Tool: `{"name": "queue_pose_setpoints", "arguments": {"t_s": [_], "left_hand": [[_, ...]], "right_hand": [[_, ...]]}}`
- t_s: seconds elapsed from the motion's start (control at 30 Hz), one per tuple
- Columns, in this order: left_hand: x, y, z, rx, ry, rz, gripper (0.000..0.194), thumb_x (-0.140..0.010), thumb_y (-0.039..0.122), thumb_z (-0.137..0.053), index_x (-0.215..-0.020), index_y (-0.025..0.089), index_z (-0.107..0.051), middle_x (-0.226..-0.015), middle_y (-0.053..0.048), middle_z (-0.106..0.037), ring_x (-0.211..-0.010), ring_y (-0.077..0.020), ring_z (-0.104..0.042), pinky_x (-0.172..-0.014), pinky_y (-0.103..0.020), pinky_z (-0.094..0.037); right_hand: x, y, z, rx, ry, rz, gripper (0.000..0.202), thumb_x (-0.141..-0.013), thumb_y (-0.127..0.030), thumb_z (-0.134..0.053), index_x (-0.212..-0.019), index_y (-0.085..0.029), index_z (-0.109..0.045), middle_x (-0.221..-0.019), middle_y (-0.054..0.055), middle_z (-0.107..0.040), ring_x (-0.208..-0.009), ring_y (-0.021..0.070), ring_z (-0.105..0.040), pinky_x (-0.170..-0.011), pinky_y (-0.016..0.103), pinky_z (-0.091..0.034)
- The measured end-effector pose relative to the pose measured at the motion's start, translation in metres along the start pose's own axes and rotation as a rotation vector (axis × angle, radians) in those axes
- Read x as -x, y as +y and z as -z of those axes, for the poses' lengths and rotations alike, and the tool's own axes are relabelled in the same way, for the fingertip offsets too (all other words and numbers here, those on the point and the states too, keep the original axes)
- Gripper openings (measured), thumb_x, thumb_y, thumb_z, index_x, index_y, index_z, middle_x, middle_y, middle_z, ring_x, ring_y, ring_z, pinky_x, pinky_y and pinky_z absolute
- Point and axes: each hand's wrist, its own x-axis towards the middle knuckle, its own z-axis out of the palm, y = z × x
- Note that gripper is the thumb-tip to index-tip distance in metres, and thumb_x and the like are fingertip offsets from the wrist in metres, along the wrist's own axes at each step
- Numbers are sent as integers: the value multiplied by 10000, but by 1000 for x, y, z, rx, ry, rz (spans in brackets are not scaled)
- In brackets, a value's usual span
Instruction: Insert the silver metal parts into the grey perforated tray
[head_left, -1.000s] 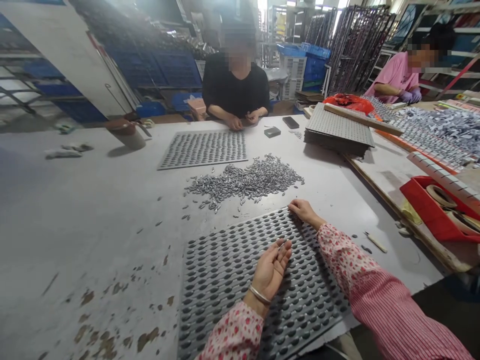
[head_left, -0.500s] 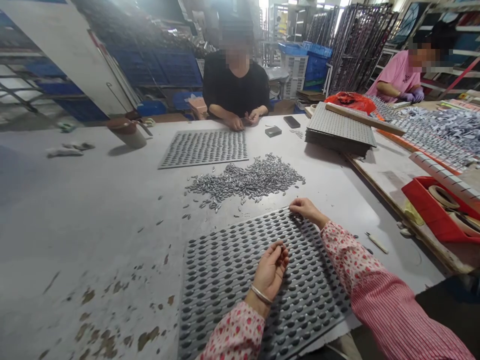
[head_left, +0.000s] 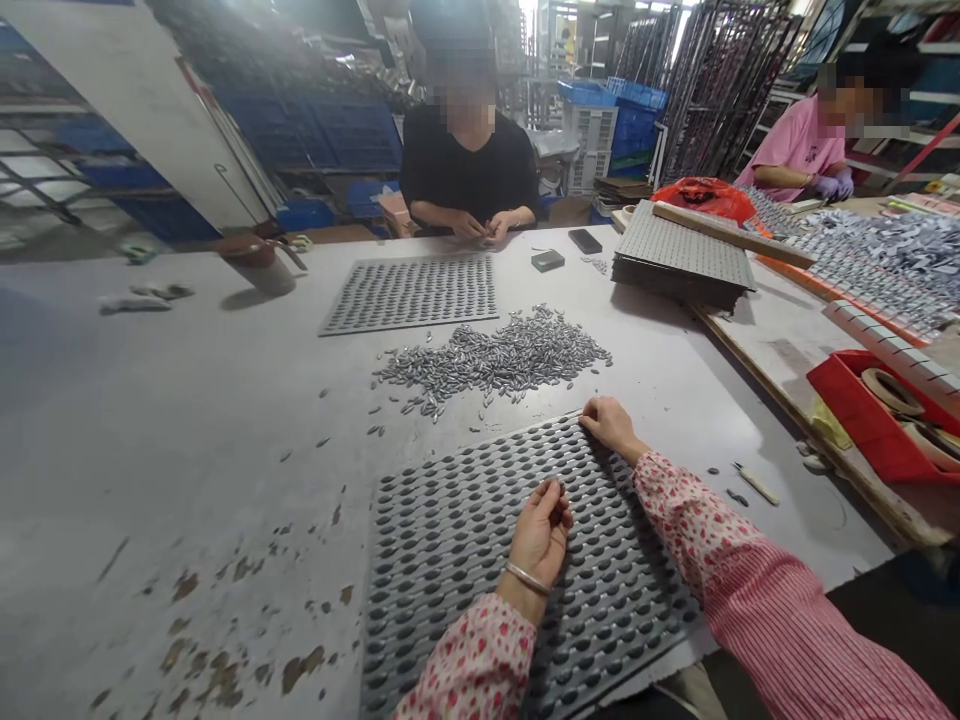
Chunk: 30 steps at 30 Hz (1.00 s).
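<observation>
A grey board point(head_left: 450, 560) with rows of leaf-shaped hollows lies in front of me, many of them filled dark. Above its middle, my left hand point(head_left: 541, 535) is closed in a pinch, with what looks like a small grey leaf-shaped piece point(head_left: 561, 486) at the fingertips. At the board's far right corner, my right hand point(head_left: 611, 425) has its fingers pressed together and pointing down; whatever they hold is hidden. Just beyond the board spreads a loose pile of small grey leaf-shaped pieces point(head_left: 502, 358).
Across the table a person in black point(head_left: 469, 185) works behind a second board point(head_left: 412, 293). To the right stand a stack of boards point(head_left: 682, 255), a red bin point(head_left: 862, 410) with tape rolls, and a knife-like tool point(head_left: 757, 484). A brown-topped jug point(head_left: 259, 265) stands far left.
My right hand's fingers have shifted slightly at the board's corner, and the forearm has swung a little left. My left hand stays pinched over the board. The co-worker's hands have drawn together.
</observation>
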Motion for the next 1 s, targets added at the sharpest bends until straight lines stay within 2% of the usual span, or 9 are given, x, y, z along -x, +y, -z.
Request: {"name": "queue_pose_setpoints", "arguments": {"t_s": [0.1, 0.23, 0.3, 0.37, 0.53, 0.67, 0.83, 0.93, 1.0], "left_hand": [[-2, 1, -2, 21, 10, -13, 47, -785, 83, -614, -790, 128, -603, -665, 2, -612, -497, -45, -550, -429, -129, -448], [-7, 0, -4, 42, 12, -27, 49, -799, 90, -599, -768, 127, -602, -636, 18, -594, -484, -37, -535, -431, -126, -439], [-8, 1, -5, 39, 11, -27, 59, -809, 102, -590, -755, 126, -597, -625, 20, -583, -477, -37, -529, -428, -129, -435], [-6, 2, -6, 28, 10, -21, 38, -820, 126, -582, -790, 125, -606, -655, 7, -599, -488, -44, -540, -433, -136, -442], [-1, 6, -6, -4, 15, 18, 69, -835, 122, -552, -881, 118, -603, -701, -14, -606, -508, -56, -554, -432, -148, -448], [-1, 4, -3, -41, 5, 31, 48, -836, 99, -537, -852, 120, -578, -685, -3, -575, -499, -47, -533, -421, -137, -422], [-11, 6, 8, -174, -14, -22, 24, -838, 144, -546, -851, 136, -564, -705, -7, -568, -529, -48, -530, -457, -140, -425], [-29, 27, 12, -351, -8, -124, 86, -796, 206, -611, -832, 140, -569, -697, -10, -568, -532, -61, -525, -478, -161, -432], [-46, 54, 10, -504, 24, -235, 154, -766, 254, -644, -848, 146, -573, -708, -12, -575, -566, -76, -540, -519, -180, -447]], "right_hand": [[20, -12, 2, -103, -125, 102, 160, -799, -304, -586, -843, -167, -657, -823, 38, -660, -801, 162, -586, -733, 265, -452], [49, -24, -2, -348, -404, 304, 267, -789, -410, -608, -897, -170, -652, -803, 8, -668, -698, 124, -600, -627, 218, -466], [53, -25, -5, -405, -436, 333, 289, -809, -436, -577, -873, -164, -651, -776, 8, -664, -675, 121, -595, -611, 215, -462], [45, -21, -6, -347, -338, 278, 286, -832, -425, -536, -843, -166, -656, -759, 9, -659, -680, 126, -588, -623, 222, -457], [1, 3, 0, -160, -80, 103, 270, -863, -288, -437, -827, -154, -669, -782, 40, -658, -756, 151, -574, -701, 249, -425], [-18, 16, -1, -8, 12, 17, 166, -787, -251, -544, -756, -166, -684, -770, 51, -658, -802, 175, -552, -757, 266, -391], [-18, 9, -8, 93, 79, -17, 112, -750, -256, -593, -736, -172, -667, -807, 69, -647, -863, 202, -519, -763, 279, -380], [-15, 9, -3, 71, 116, 0, 145, -771, -290, -562, -767, -180, -656, -798, 51, -645, -808, 186, -529, -726, 270, -392], [-11, 16, 5, 37, 159, 11, 218, -817, -327, -489, -808, -181, -650, -792, 46, -644, -772, 177, -536, -707, 271, -398]]}}
